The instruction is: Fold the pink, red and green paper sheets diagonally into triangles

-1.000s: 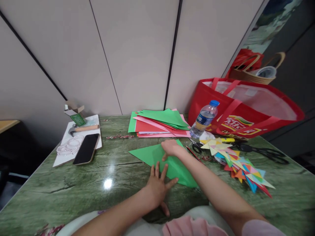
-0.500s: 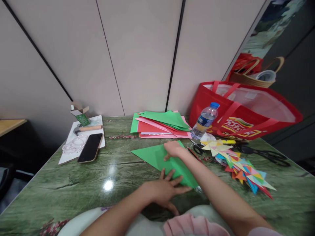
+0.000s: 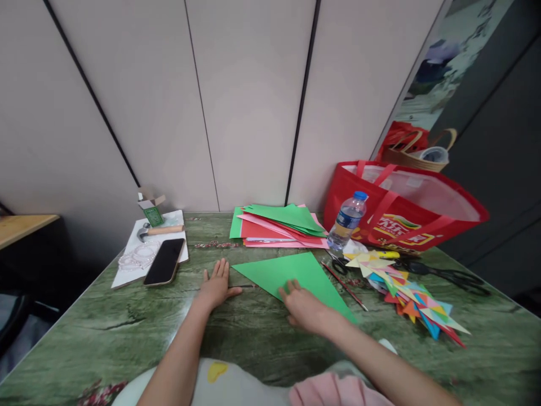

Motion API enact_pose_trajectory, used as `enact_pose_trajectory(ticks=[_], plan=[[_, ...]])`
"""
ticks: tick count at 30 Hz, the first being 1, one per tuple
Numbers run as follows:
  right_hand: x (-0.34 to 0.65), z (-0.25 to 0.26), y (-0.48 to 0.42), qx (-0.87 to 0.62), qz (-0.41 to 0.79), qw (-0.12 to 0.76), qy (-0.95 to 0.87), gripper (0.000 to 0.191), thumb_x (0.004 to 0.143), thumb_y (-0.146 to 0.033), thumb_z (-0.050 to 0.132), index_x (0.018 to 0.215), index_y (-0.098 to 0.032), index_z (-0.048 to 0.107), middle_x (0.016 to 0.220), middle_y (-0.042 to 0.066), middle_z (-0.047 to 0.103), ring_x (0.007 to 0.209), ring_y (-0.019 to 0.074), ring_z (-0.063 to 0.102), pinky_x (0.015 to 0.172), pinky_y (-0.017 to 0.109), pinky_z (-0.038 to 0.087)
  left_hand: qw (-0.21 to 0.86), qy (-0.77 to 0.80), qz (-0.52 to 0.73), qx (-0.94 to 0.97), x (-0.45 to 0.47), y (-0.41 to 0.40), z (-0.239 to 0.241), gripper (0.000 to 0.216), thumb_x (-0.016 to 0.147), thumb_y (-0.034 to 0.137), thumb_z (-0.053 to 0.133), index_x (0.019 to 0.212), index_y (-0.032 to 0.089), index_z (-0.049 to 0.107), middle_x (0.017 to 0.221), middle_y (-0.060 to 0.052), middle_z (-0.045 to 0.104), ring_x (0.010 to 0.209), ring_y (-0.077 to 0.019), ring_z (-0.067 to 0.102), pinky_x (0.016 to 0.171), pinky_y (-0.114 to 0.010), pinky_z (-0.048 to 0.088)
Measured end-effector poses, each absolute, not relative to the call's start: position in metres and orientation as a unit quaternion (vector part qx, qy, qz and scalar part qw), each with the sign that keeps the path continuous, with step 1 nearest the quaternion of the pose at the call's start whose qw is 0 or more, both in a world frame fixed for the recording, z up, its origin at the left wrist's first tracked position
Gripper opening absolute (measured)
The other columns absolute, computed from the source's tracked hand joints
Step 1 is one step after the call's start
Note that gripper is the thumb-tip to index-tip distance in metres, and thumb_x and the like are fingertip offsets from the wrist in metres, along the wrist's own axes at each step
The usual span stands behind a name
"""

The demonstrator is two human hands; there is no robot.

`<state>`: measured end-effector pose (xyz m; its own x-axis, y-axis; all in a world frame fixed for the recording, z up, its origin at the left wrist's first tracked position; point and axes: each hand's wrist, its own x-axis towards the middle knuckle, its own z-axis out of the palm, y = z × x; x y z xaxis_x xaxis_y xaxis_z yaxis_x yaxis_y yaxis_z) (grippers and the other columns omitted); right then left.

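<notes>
A green sheet of paper point(image 3: 296, 270), folded into a triangle, lies on the table in front of me. My right hand point(image 3: 303, 305) rests on its near edge, fingertips pressing on the paper and fingers slightly apart. To the left of the triangle's pointed corner, my left hand point(image 3: 214, 286) lies flat on the tabletop with its fingers stretched out and the thumb towards the paper. It holds nothing.
Behind the triangle is a stack of coloured paper point(image 3: 279, 225). To the right are a water bottle point(image 3: 347, 220), a red bag point(image 3: 401, 208), a pencil point(image 3: 344, 286), scissors point(image 3: 339, 265) and folded paper pieces point(image 3: 409, 290). A phone point(image 3: 165, 261) and a hammer point(image 3: 163, 230) are on the left.
My left hand has left the paper and moved left and away from me onto the table. My right hand has come back from the far part to the near edge. The view has shifted slightly.
</notes>
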<state>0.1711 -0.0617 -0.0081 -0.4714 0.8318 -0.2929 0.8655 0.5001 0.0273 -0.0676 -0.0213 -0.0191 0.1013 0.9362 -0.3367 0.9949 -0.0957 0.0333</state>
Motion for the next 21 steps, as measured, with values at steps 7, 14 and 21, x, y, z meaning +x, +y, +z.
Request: enact_pose_trajectory(ticks=[7, 14, 21], plan=[[0.155, -0.012, -0.071, 0.504, 0.018, 0.097, 0.858, 0.044, 0.079, 0.001, 0.044, 0.122, -0.009, 0.050, 0.102, 0.021, 0.066, 0.087, 0.0257, 0.067, 0.068, 0.030, 0.051, 0.127, 0.653, -0.107, 0.739, -0.070, -0.020, -0.020, 0.087, 0.081, 0.056, 0.040, 0.146, 0.006, 0.011, 0.151, -0.019, -0.004, 0.141, -0.0295, -0.001, 0.107, -0.059, 0.010], [0.186, 0.099, -0.009, 0.559, 0.107, 0.043, 0.821, 0.029, 0.086, -0.007, 0.038, 0.095, -0.014, 0.065, 0.094, 0.015, 0.066, 0.088, 0.0229, 0.064, 0.069, 0.028, 0.045, 0.130, 0.651, -0.101, 0.741, -0.070, -0.019, -0.020, 0.086, 0.080, 0.054, 0.041, 0.145, 0.006, 0.013, 0.151, -0.020, -0.003, 0.140, -0.0312, -0.001, 0.105, -0.062, 0.013], [0.197, 0.196, 0.054, 0.570, 0.301, -0.069, 0.761, 0.035, 0.092, -0.010, 0.027, 0.105, -0.006, 0.059, 0.115, 0.022, 0.054, 0.097, 0.0291, 0.055, 0.069, 0.035, 0.043, 0.122, 0.655, -0.102, 0.739, -0.067, -0.021, -0.015, 0.084, 0.079, 0.050, 0.044, 0.144, 0.003, 0.018, 0.150, -0.021, 0.003, 0.141, -0.0312, 0.005, 0.105, -0.062, 0.015]])
